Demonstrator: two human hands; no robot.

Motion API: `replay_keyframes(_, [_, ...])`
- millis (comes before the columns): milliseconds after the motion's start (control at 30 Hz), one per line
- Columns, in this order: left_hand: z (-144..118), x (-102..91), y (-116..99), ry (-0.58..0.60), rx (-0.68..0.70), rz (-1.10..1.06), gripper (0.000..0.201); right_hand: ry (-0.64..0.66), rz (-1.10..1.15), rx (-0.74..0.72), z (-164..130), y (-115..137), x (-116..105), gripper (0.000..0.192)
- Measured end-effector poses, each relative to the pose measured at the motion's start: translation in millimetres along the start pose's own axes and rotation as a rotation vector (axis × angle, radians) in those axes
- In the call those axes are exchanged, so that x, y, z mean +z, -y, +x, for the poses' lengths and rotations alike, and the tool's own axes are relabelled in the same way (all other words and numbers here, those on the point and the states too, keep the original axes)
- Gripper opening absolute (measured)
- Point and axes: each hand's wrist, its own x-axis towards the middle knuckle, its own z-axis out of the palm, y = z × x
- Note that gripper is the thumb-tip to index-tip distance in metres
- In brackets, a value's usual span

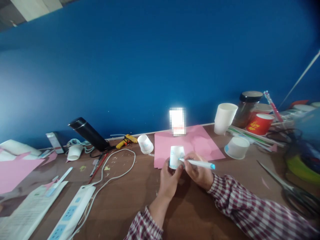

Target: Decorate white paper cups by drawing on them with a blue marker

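Observation:
My left hand grips a white paper cup near its lower end, thumb in front. Blue markings show on the cup's side, with a zigzag line along the bottom. In my right hand is a white marker pen with a blue end, its tip at the cup's wall. Whether the tip touches the wall is too small to tell. Pink paper lies on the table just behind the cup. A bright, pixelated upright shape stands at the back of that paper.
Left of the paper sits another paper cup. A power strip and its looping white cable lie at left, near a black bottle. At right are stacked cups, a paper bowl, a red cup and scissors.

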Motion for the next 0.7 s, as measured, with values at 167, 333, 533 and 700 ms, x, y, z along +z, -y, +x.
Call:
replay_keyframes(167, [-0.5,0.1,0.1,0.007,-0.012,-0.025,0.043,-0.003,-0.009,-0.005,1.0,2.2,-0.4,0.005])
replay_keyframes(333, [-0.2,0.5,-0.5,0.012,-0.007,-0.059,0.044,-0.009,0.021,0.045,-1.1,2.2,-1.3,0.004])
replay_keyframes(533, [-0.5,-0.1,-0.7,0.023,-0.003,-0.014,0.045,-0.025,0.021,0.092,-1.0,1.6,-2.4,0.006])
replay_keyframes(700, [-1.0,1.6,-3.4,0.027,0.004,-0.033,0.045,-0.022,0.019,0.088,-1.3,-0.9,-0.6,0.006])
